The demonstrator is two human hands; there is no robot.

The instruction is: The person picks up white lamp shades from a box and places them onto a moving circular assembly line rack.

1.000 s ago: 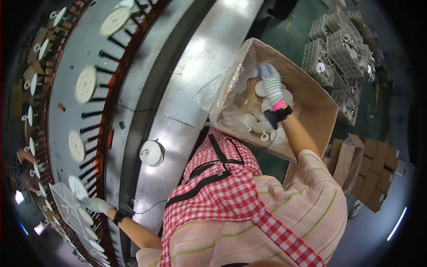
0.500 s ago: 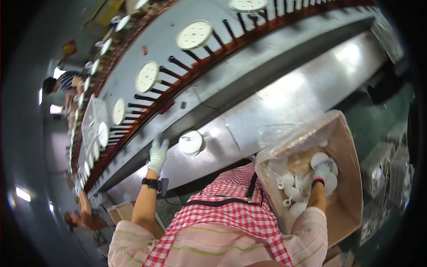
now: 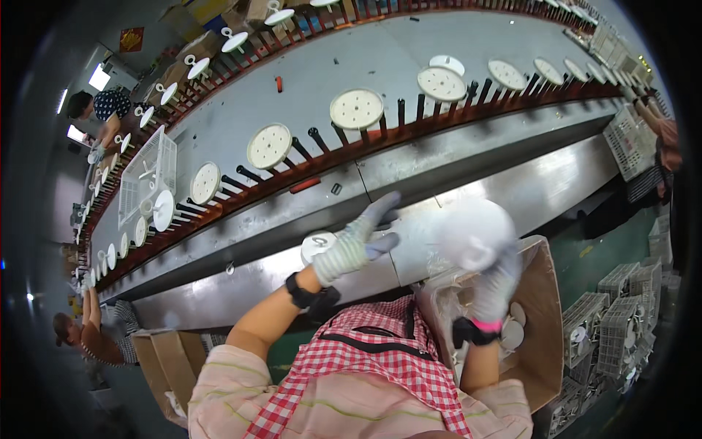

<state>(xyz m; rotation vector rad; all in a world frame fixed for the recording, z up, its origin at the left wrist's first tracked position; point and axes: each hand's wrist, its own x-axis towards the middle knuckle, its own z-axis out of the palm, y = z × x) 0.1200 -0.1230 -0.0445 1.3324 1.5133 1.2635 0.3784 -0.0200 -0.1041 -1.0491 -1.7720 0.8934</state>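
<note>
A round white plastic disc, smeared by motion, is gripped at its lower edge by my gloved right hand, above the near side of a lined cardboard box. More white discs lie inside that box, partly hidden by my forearm. My gloved left hand hangs over the metal ledge with fingers apart and nothing in it. Just beside its wrist another white disc with a ring on top rests on the ledge, partly covered by the hand.
A curved line carries dark upright pegs, several bearing cream discs. Behind stands a white plastic crate. Stacked grey baskets are on the floor at right. Other people work along the line at left and at the right edge.
My right hand has come up out of the box with a white disc. My left hand has moved right, close to the disc on the ledge. The whole view has turned.
</note>
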